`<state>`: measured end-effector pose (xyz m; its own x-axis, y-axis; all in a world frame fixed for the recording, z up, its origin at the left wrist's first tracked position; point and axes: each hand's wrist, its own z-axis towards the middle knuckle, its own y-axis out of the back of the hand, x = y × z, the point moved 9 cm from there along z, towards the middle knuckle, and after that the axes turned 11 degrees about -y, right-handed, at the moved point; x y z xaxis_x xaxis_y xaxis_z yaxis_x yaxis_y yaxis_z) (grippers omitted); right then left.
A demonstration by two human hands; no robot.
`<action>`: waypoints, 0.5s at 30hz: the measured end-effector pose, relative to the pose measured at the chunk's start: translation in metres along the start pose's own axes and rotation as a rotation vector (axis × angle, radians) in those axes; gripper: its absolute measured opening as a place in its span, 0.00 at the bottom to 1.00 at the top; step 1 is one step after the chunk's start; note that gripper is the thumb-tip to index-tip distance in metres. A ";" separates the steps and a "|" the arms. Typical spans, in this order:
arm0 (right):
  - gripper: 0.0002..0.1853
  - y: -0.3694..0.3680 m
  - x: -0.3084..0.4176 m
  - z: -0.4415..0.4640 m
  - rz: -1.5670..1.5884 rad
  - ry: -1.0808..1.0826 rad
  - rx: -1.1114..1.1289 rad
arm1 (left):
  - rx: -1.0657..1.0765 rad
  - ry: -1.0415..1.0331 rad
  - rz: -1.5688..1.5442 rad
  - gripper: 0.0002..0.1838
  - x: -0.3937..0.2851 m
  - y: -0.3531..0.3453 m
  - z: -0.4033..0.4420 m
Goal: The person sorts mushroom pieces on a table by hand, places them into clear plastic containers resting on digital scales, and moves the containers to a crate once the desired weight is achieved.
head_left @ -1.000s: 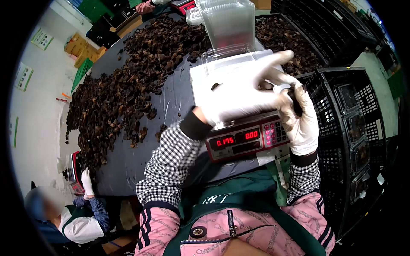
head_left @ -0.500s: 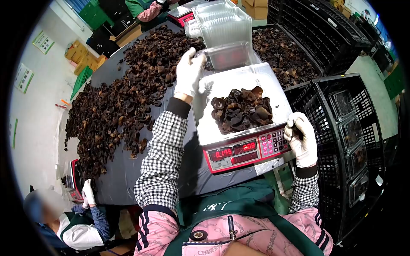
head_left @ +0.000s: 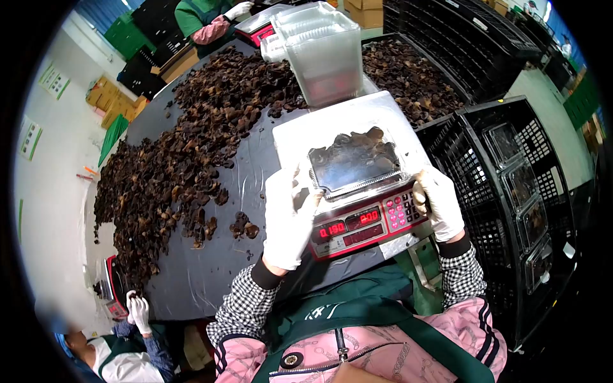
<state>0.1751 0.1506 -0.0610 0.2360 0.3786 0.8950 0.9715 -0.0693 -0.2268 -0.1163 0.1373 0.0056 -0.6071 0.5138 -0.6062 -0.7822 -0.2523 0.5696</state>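
Observation:
A clear plastic container [head_left: 354,167] lies over a pile of dark, curled mushroom-like pieces on the white pan [head_left: 290,137] of a red scale [head_left: 377,225]. The left red display reads 0.190. My left hand [head_left: 287,220], in a white glove, pinches the container's near left edge between fingers and thumb. At the near right corner, my right hand [head_left: 440,201], also gloved, has its fingers curled. Something dark shows between them, too small to make out. Beyond the pan stands a stack of clear containers [head_left: 324,60].
Dark pieces [head_left: 191,147] cover much of the grey table [head_left: 246,172]. A black crate [head_left: 469,166] with clear boxes stands at the right, more black crates [head_left: 466,38] behind. Gloved co-workers are at the lower left [head_left: 121,357] and far side [head_left: 198,22].
My left hand has come back from the stack to the near left side of the pan, bringing a clear container over the pile. The left display went from 0.175 to 0.190.

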 end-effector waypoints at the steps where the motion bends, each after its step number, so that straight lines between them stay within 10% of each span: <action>1: 0.11 -0.003 0.005 -0.004 -0.089 0.004 -0.019 | 0.006 0.118 -0.090 0.38 0.008 -0.001 -0.004; 7: 0.11 -0.014 0.000 -0.002 -0.078 -0.116 0.104 | 0.193 0.576 -0.659 0.42 0.038 -0.024 -0.020; 15: 0.07 -0.020 -0.005 0.010 0.094 -0.091 0.094 | 0.296 0.636 -1.015 0.38 0.025 -0.052 -0.022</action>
<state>0.1537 0.1597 -0.0651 0.3188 0.4569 0.8304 0.9375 -0.0231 -0.3472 -0.0934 0.1455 -0.0513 0.2317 -0.1426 -0.9623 -0.9276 0.2655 -0.2627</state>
